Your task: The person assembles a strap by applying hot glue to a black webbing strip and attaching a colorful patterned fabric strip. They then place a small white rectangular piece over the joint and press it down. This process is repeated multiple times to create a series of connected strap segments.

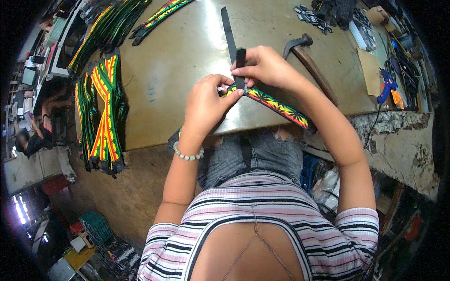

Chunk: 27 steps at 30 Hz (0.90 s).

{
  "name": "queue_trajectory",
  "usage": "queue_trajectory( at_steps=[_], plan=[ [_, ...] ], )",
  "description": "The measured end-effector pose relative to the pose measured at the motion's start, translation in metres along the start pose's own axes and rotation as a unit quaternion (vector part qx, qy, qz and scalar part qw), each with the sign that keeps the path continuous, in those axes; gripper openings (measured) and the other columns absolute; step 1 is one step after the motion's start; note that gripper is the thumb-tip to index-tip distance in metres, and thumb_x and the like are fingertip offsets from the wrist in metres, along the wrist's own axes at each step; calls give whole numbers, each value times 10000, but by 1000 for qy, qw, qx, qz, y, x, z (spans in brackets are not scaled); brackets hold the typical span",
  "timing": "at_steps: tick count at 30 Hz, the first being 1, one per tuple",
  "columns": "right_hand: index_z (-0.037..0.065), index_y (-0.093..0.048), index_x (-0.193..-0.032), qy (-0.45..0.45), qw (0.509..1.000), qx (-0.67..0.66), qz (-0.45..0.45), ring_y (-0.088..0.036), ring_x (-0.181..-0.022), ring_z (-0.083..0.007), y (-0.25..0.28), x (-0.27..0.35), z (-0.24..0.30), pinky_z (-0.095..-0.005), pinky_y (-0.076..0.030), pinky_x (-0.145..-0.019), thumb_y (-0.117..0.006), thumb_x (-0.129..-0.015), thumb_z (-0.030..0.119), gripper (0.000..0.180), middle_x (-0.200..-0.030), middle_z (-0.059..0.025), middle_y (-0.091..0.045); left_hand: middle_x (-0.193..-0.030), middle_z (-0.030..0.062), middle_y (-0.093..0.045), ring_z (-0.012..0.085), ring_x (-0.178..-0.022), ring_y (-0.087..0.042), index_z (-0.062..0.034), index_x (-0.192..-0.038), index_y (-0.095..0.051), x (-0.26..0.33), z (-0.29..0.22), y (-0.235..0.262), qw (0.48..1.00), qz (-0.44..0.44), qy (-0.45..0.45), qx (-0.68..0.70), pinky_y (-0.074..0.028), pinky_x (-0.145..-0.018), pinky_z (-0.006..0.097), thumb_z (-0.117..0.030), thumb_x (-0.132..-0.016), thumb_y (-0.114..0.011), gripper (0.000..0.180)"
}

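Note:
My left hand (206, 100) is closed on a patterned strap (279, 108) in yellow, green, red and black, its thumb pressed near a small metal fitting (245, 88). From there the strap runs right toward the table's front edge. A plain black strap (228, 35) extends away across the table from between my hands. My right hand (269, 69) pinches a short upright end of black strap (240, 58) just above the metal fitting. How the black strap passes through the fitting is hidden by my fingers.
A hammer (311, 65) lies right of my hands on the table (173, 51). Bundles of patterned straps (105, 107) hang over the left edge. Small metal parts (313, 18) lie at the far right, near a blue glue gun (386, 86). Another person (35, 136) is at far left.

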State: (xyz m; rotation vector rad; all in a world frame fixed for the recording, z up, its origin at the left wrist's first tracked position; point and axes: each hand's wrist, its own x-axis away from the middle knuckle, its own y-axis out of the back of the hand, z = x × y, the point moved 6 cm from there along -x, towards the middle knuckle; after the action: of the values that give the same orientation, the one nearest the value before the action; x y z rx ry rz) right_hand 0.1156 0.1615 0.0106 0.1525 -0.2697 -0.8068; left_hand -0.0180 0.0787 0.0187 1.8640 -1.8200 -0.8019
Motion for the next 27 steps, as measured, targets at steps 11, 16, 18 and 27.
queue_trajectory(
  at_steps=[11,16,18,27],
  plan=[
    [-5,-697,-918,-1,996,86,-7,-680,-593,-200,6,-13,-19,-323,-543,-518,-732,-874,147,162,-810,-126,-653,-838,73,-641,216,-713,-645,-132,-1094,-733,8,-9,-2,998,0,-1,-61,-516,-689,335,-277,-833,-764,300],
    [12,-671,-951,203,867,407,-204,-663,-806,-366,15,31,22,-434,-556,-715,-676,-855,151,169,-924,-169,-666,-859,60,-626,218,-687,-650,-202,-1174,-727,12,-10,-5,995,20,-8,-101,-519,-653,342,-306,-890,-699,305],
    [44,-694,-983,288,843,425,-162,-654,-892,-312,2,58,24,-410,-565,-730,-661,-802,142,208,-1032,-89,-679,-841,60,-619,220,-678,-649,-201,-1170,-728,13,-12,-5,994,6,-19,-109,-518,-641,345,-310,-896,-690,298],
    [72,-705,-1105,326,770,538,-108,-607,-907,-170,-20,88,7,-306,-553,-750,-602,-803,144,327,-1157,16,-683,-817,56,-606,226,-670,-642,-209,-1164,-730,14,-15,-5,991,-15,-48,-123,-516,-617,353,-297,-888,-697,291]
  ],
)
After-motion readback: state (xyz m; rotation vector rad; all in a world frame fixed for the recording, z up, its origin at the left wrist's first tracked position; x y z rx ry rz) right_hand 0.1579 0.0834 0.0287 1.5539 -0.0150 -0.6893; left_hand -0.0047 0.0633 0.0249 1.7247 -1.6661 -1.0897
